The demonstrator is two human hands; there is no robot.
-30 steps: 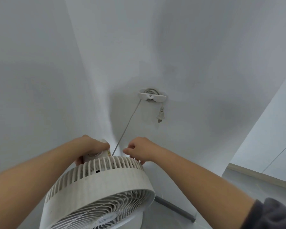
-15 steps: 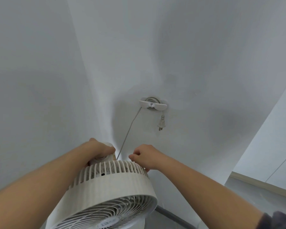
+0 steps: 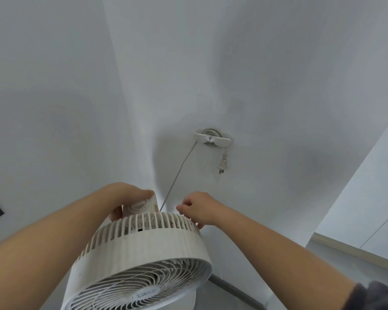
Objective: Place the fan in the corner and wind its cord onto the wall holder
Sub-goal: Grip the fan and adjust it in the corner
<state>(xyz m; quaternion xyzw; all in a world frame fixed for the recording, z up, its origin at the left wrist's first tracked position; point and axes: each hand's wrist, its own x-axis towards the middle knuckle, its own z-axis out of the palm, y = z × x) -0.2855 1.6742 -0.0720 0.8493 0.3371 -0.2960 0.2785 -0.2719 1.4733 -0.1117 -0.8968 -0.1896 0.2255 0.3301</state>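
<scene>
Close to the corner where the two white walls meet, your fan (image 3: 143, 249) tilts its front grille towards you. Your left hand (image 3: 126, 195) grips the rear motor housing beside the round knob (image 3: 138, 205). Your right hand (image 3: 199, 206) touches the grille's back rim, its fingers curled; whether they pinch anything, you cannot tell. The cord (image 3: 179, 173) rises to the wall holder (image 3: 212, 137) and coils round it, and the plug (image 3: 222, 163) dangles beneath.
</scene>
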